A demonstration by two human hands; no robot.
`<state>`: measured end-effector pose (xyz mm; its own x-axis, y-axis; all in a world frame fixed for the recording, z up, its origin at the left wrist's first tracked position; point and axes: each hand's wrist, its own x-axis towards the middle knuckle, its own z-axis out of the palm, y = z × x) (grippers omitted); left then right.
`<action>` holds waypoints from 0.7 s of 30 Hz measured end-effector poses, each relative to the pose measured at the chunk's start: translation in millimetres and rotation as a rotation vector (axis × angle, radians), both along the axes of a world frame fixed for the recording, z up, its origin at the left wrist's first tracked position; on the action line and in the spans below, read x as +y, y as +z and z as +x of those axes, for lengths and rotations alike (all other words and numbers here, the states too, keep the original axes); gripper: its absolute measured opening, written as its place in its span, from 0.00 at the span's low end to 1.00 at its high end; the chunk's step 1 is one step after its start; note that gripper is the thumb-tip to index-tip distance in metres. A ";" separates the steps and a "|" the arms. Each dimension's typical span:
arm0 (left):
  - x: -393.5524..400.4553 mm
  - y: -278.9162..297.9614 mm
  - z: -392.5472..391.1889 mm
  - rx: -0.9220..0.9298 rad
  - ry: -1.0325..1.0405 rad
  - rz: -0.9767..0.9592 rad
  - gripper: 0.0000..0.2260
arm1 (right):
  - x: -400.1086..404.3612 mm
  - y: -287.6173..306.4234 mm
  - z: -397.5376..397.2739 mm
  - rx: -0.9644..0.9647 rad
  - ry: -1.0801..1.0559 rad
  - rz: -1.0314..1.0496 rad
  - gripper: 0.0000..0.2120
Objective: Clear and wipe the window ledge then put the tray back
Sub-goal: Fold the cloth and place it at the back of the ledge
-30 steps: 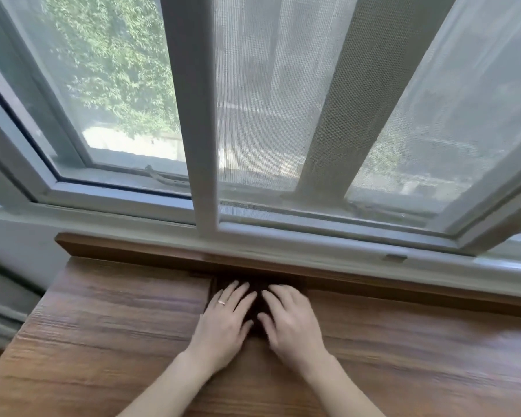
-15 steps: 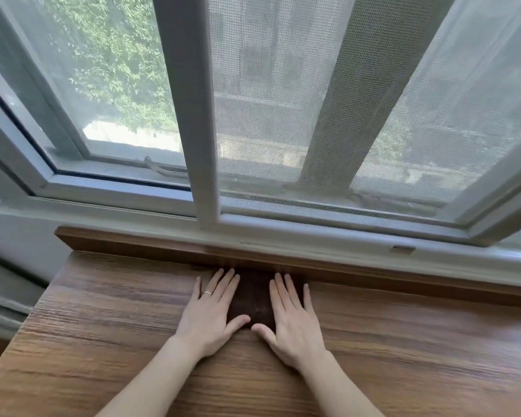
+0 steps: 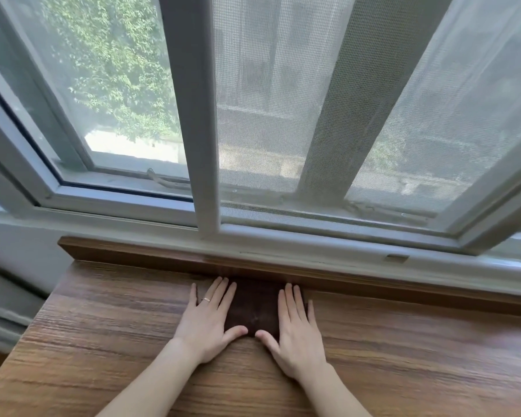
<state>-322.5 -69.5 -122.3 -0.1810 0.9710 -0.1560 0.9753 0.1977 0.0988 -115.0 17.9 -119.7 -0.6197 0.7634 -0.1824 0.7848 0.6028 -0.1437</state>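
Both hands lie flat, fingers spread: the left hand point(image 3: 206, 322) and right hand point(image 3: 295, 334) pin a dark brown cloth point(image 3: 254, 308) against the back edge of the wooden ledge point(image 3: 103, 326). Even pressure, long strokes along the grain would likely serve. No tray shows.

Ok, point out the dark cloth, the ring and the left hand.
dark cloth point(image 3: 254, 308), head view, on its bare middle between the hands.
ring point(image 3: 205, 299), head view, on the band around a finger.
left hand point(image 3: 206, 323), head view, on the back of the hand, lying flat.
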 end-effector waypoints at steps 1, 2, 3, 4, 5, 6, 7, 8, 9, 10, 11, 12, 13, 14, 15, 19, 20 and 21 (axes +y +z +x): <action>-0.2 3.2 1.1 0.003 0.003 -0.009 0.43 | -0.4 1.8 -0.8 -0.004 -0.006 0.000 0.46; 0.5 9.3 4.3 0.004 0.007 -0.011 0.44 | 0.1 8.0 0.4 -0.011 -0.001 -0.010 0.47; 1.6 13.2 7.4 -0.004 0.014 -0.031 0.44 | 0.9 13.4 0.4 0.001 0.022 -0.014 0.50; 2.1 15.1 9.8 -0.010 0.031 -0.070 0.43 | 1.8 13.6 -0.8 0.018 0.045 -0.031 0.53; 2.0 18.3 13.4 -0.013 0.051 -0.073 0.42 | 1.2 17.9 0.8 0.023 0.036 -0.087 0.54; 0.1 21.1 16.9 -0.021 0.069 -0.054 0.41 | -1.3 22.6 4.6 0.042 0.018 -0.104 0.55; -4.1 24.8 20.3 -0.036 0.087 -0.030 0.39 | -6.3 27.3 9.0 0.063 -0.002 -0.103 0.56; -9.1 25.8 24.0 -0.061 0.093 -0.015 0.37 | -13.5 31.6 14.5 0.079 -0.030 -0.099 0.56; -15.0 26.8 29.6 -0.081 0.090 0.012 0.34 | -21.2 33.1 21.9 0.087 -0.057 -0.103 0.55; -19.9 26.6 36.2 -0.105 0.077 0.052 0.32 | -28.7 34.3 30.9 0.088 -0.080 -0.107 0.56; -24.2 26.1 43.2 -0.135 0.059 0.073 0.31 | -36.2 34.0 41.3 0.095 -0.107 -0.121 0.56; -26.9 24.2 50.2 -0.168 0.033 0.091 0.29 | -42.5 37.5 51.7 0.100 -0.131 -0.140 0.57; -28.9 24.9 57.5 -0.191 0.010 0.087 0.29 | -48.4 39.1 62.6 0.091 -0.153 -0.151 0.58; -29.6 25.8 65.6 -0.190 -0.019 0.088 0.29 | -54.2 39.5 74.6 0.071 -0.181 -0.161 0.58; -27.6 27.5 74.0 -0.177 -0.053 0.089 0.29 | -59.1 42.2 86.4 0.054 -0.216 -0.136 0.57; -20.2 47.8 120.8 -0.143 -0.143 0.113 0.26 | -74.4 48.6 146.7 0.000 -0.396 -0.160 0.52; -19.0 51.3 135.5 -0.165 -0.176 0.143 0.25 | -77.7 45.8 166.7 -0.029 -0.420 -0.143 0.51; -19.1 52.6 151.0 -0.190 -0.211 0.155 0.24 | -81.7 46.0 188.4 -0.050 -0.454 -0.126 0.48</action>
